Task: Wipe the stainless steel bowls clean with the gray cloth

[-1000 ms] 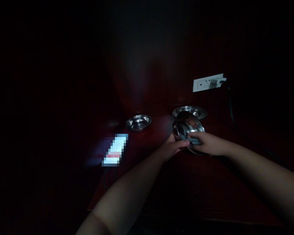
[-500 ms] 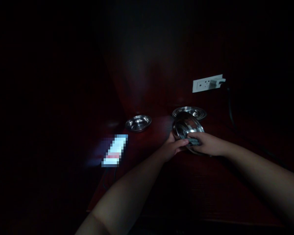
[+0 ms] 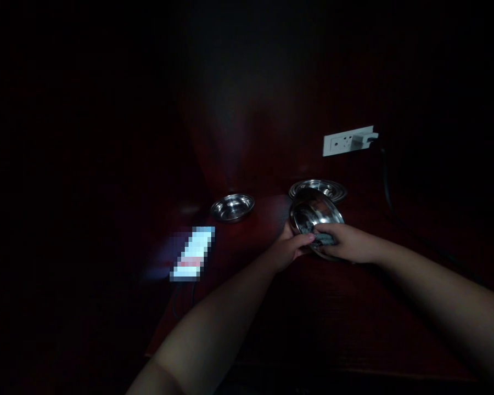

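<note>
A shiny steel bowl (image 3: pixel 321 210) is tilted on its side, its hollow turned toward me. My left hand (image 3: pixel 288 248) grips its lower left rim, thumb over the edge and fingers behind it. Inside the bowl, my right hand (image 3: pixel 351 242) presses a grey-green cloth (image 3: pixel 324 239) against the metal. Its fingertips are partly hidden by the cloth and the bowl. Just behind the bowl lie steel plates (image 3: pixel 337 192), seemingly stacked. Farther left, a shallow steel dish (image 3: pixel 233 208) rests upright on the dark red table (image 3: pixel 247 241).
A bright, pixelated phone-like screen (image 3: pixel 193 255) stands at the table's left side, with a thin cable below it. On the back wall is a white power socket (image 3: pixel 341 142) with a plug; its dark cord (image 3: pixel 387 181) hangs down to the right. The surroundings are very dark.
My left thumb has shifted very slightly left along the rim, and the bowl has turned a touch with it. Everything else stays in place.
</note>
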The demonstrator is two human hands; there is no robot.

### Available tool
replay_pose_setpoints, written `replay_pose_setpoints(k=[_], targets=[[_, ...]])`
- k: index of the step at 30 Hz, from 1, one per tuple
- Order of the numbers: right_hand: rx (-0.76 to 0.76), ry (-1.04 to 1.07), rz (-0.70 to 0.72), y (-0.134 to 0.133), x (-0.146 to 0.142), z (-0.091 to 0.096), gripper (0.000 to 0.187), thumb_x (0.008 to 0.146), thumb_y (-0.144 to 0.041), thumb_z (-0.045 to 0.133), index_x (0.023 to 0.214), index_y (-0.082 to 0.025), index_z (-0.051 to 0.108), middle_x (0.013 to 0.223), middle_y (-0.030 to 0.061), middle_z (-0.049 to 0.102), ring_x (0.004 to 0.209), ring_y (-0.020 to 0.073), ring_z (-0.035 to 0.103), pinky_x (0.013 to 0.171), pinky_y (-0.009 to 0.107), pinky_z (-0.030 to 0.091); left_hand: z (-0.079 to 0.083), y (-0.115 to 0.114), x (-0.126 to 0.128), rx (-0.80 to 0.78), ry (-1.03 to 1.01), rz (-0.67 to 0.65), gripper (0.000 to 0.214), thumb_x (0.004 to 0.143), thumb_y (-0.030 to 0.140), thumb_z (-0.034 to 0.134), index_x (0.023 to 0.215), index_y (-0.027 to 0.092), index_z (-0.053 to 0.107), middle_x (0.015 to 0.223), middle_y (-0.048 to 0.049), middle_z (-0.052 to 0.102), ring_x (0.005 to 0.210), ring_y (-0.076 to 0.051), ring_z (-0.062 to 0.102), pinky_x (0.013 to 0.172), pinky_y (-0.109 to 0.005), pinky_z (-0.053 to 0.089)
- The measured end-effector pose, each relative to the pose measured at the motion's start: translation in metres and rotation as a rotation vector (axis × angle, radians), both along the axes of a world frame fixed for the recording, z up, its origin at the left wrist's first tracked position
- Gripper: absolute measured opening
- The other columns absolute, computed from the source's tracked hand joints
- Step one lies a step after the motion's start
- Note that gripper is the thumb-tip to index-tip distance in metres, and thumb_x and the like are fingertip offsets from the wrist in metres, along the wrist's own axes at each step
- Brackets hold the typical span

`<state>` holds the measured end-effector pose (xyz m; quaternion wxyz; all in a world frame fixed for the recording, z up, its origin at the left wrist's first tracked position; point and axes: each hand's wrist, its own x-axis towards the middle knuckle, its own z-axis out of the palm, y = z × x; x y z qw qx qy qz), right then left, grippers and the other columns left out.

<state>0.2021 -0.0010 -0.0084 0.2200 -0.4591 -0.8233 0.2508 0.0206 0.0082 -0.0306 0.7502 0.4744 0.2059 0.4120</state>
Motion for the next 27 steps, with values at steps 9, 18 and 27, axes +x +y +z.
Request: replay_pose_setpoints(k=[9, 18, 27], targets=[[-0.035, 0.010, 0.024, -0.0022, -0.0020, 0.0031, 0.021, 0.071, -0.022, 0.054, 0.089, -0.017, 0.060, 0.080, 0.0031, 0.064, 0.072, 0.0170, 0.058, 0.066, 0.029, 0.046, -0.0022, 0.0009, 0.0005, -0.028, -0.009, 0.032, 0.074, 0.063, 0.026, 0.075, 0.125, 0.031, 0.036, 0.126, -0.0069, 0.049, 0.118, -0.027, 0.050, 0.097, -0.053, 0.040], [-0.034, 0.010, 0.027, -0.0028, -0.0025, 0.0041, 0.018, 0.072, -0.024, 0.054, 0.088, -0.017, 0.059, 0.080, 0.0038, 0.064, 0.071, 0.0179, 0.059, 0.066, 0.031, 0.047, 0.0009, -0.0011, 0.0006, -0.029, -0.001, 0.026, 0.073, 0.062, 0.027, 0.074, 0.126, 0.030, 0.037, 0.125, -0.0080, 0.050, 0.115, -0.027, 0.051, 0.096, -0.052, 0.040], [0.001, 0.019, 0.048, -0.0009, -0.0016, 0.0010, 0.016, 0.072, -0.020, 0.053, 0.087, -0.017, 0.059, 0.080, 0.0030, 0.063, 0.073, 0.0173, 0.058, 0.069, 0.031, 0.046, -0.0011, -0.0002, 0.0008, -0.033, -0.003, 0.035, 0.071, 0.063, 0.029, 0.074, 0.124, 0.028, 0.038, 0.124, -0.0079, 0.051, 0.114, -0.026, 0.052, 0.097, -0.051, 0.040]])
